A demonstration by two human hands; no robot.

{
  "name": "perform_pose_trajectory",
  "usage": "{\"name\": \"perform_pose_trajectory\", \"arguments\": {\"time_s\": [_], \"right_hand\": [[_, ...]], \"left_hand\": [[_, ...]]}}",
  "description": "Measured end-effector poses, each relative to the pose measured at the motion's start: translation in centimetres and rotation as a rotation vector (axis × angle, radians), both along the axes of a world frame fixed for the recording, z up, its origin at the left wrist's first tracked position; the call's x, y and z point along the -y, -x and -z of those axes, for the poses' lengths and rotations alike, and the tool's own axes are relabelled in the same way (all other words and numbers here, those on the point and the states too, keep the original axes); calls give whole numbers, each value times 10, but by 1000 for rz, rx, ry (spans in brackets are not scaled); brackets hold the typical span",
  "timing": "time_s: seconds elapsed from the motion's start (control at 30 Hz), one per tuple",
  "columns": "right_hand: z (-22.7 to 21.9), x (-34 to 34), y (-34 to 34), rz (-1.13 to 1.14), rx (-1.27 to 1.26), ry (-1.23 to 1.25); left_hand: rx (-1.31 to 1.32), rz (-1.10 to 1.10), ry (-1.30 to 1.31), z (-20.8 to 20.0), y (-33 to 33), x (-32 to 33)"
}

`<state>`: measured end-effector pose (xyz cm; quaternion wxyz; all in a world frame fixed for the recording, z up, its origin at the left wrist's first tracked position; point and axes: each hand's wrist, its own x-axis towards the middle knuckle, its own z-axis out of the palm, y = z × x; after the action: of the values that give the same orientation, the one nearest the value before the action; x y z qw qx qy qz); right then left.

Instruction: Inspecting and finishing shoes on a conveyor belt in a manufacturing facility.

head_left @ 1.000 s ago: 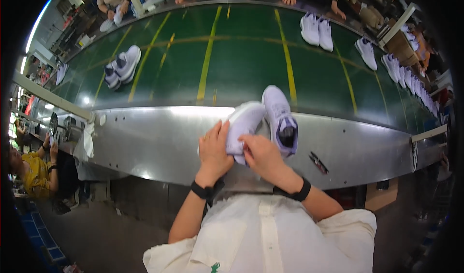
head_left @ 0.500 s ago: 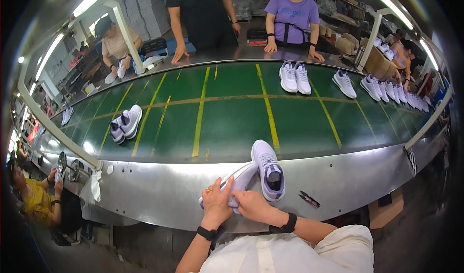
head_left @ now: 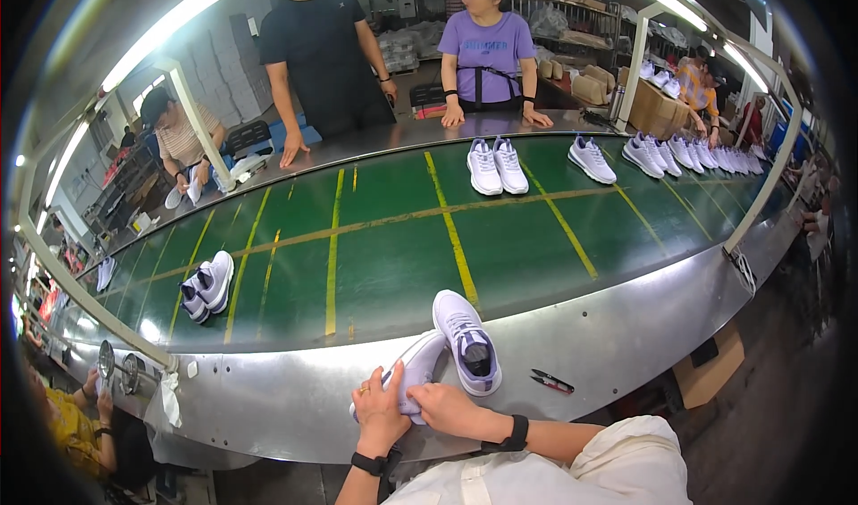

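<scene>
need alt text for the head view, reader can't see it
A person's left hand holds a pale lavender sneaker at a shiny metal ledge, right hand touching it; a matching lavender sneaker and black-and-red snips sit to the right. Beyond, pale sneakers dot a green conveyor belt.

Wearing a loose off-white shirt point(head_left: 536, 480), pretty wrinkly, with a placket point(head_left: 474, 483) running down the middle of the front. Comes with a short, roomy right sleeve point(head_left: 630, 444), all creased up and leaving the right forearm point(head_left: 559, 438) bare. Also sporting a black left wristband point(head_left: 367, 463) and a black right wristband point(head_left: 517, 433), both wide and plain-looking. Can't tell watch from plain strap at this size, tbh. Got a thin gold-coloured ring point(head_left: 364, 389) on the left hand point(head_left: 380, 408) too, tiny in this view though.
</scene>
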<state>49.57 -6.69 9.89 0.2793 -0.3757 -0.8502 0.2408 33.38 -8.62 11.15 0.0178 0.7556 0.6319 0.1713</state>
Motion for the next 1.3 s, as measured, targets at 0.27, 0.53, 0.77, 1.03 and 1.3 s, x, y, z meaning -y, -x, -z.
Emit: {"name": "perform_pose_trajectory", "arguments": {"time_s": [0.27, 0.53, 0.77, 1.03, 1.3], "right_hand": [[-6, 1, 0, -1, -147, 168], [-30, -10, -24, -53, -240, 524], [-77, -57, -50, 137, -892, 531], [-82, -1, -38, 113, -692, 540], [-89, 4, -32, 118, -659, 407]], "left_hand": [[4, 5, -52, 2, -1, 7], [23, -13, -58, 7, -1, -1], [1281, -97, 456, -20, 24, -30], [1713, -22, 213, -38, -7, -4], [1458, 52, 8, -41, -14, 5]]}}
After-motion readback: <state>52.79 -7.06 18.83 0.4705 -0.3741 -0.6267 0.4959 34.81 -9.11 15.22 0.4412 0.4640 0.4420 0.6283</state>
